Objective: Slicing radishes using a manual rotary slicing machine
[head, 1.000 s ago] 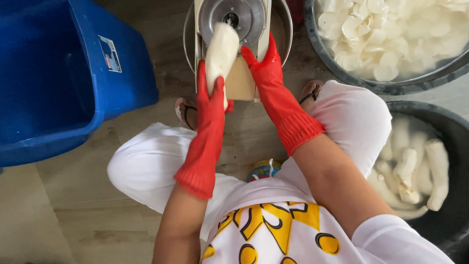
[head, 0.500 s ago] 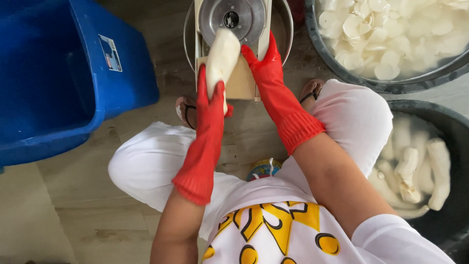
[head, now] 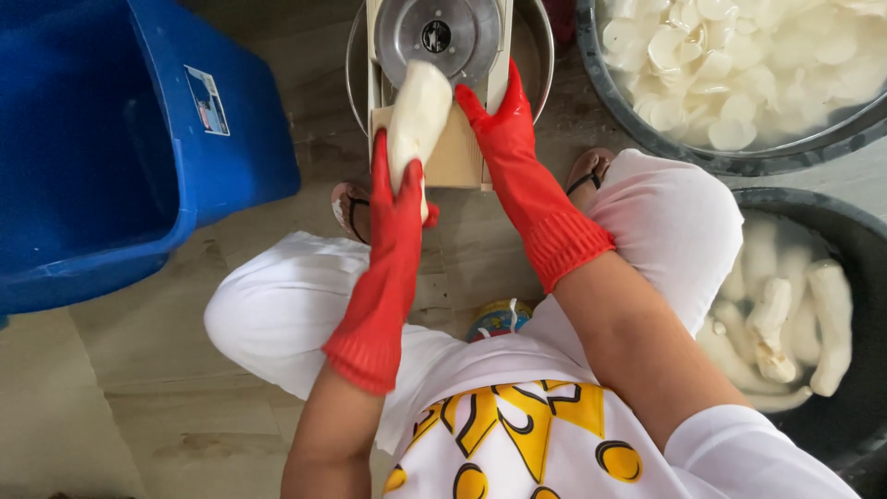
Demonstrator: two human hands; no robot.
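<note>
My left hand (head: 399, 189), in a long red rubber glove, grips a peeled white root (head: 418, 115) and presses its far end against the round metal blade disc of a slicer (head: 439, 32). My right hand (head: 494, 120), also in a red glove, lies against the slicer's right side rail next to the root, fingers flat on the frame. The slicer stands on a wooden base inside a metal bowl (head: 542, 51) on the floor between my feet.
A big blue plastic tub (head: 139, 139) stands at the left. A dark basin (head: 647, 139) at the upper right holds several white slices in water. Another dark basin (head: 864, 222) at the right holds several whole peeled roots. My knees in white trousers flank the slicer.
The root and both gloved hands stay at the slicer; the root has shifted only slightly against the disc. The view has barely moved.
</note>
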